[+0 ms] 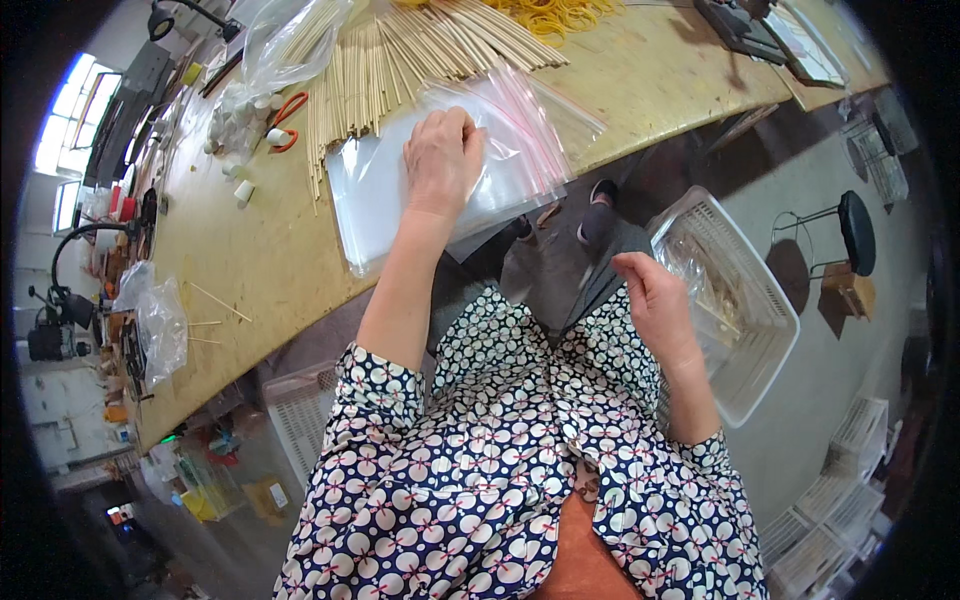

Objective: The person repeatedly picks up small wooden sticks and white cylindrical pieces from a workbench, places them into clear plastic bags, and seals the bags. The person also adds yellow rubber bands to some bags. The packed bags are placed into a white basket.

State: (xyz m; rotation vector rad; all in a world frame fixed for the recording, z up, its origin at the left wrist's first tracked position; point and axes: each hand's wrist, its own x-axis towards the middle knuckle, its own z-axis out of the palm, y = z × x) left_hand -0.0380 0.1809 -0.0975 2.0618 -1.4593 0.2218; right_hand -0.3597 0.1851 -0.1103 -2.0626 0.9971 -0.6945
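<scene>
A stack of clear zip bags [375, 200] with pink closure strips lies at the table's near edge. My left hand [440, 160] rests over it with curled fingers, their tips pointing down and partly hidden. Whether they pinch a bag I cannot tell. Just beyond the bags, many thin wooden sticks [400, 65] are fanned out in a large pile. Off the table, my right hand [655, 300] hovers by my lap, between the dark grey cloth and a white basket [765, 370]. Its fingers are closed, with nothing visible in them.
Yellow rubber bands [560, 15] are heaped at the far edge of view. Orange-handled scissors [290, 125] and small white caps [243, 190] lie left of the sticks. Filled clear bags [705, 290] sit in the basket. A black stool [855, 230] stands at the right.
</scene>
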